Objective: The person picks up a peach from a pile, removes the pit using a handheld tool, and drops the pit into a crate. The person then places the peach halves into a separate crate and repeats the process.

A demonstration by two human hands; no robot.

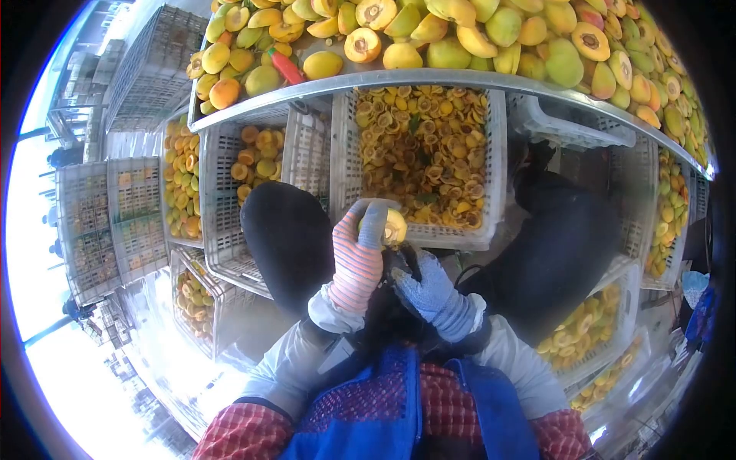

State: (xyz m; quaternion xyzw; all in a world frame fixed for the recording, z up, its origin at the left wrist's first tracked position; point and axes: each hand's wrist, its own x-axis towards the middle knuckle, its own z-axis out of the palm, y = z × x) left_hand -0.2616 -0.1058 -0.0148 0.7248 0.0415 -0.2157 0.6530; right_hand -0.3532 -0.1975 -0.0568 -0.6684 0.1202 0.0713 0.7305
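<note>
My left hand point(357, 257), in a striped knit glove, is closed around a halved yellow peach point(395, 228), with its pale cut side partly showing. Just below the fruit, my right hand point(435, 295), in a blue-grey glove, grips a dark hand tool point(411, 264). Its tip is close to the peach, but its exact kind and whether it touches the fruit cannot be made out. Beneath and ahead of both hands, a crate point(497, 165) holds many hollowed, brownish-yellow fruit scraps.
A metal-edged table point(429, 75) piled with whole and halved peaches point(502, 27) spans the front. On it lies a red-handled tool point(287, 67). Crates of fruit stand left point(218, 199) and right point(635, 307). Stacked crates point(115, 222) rise farther left. My knees flank the scrap crate.
</note>
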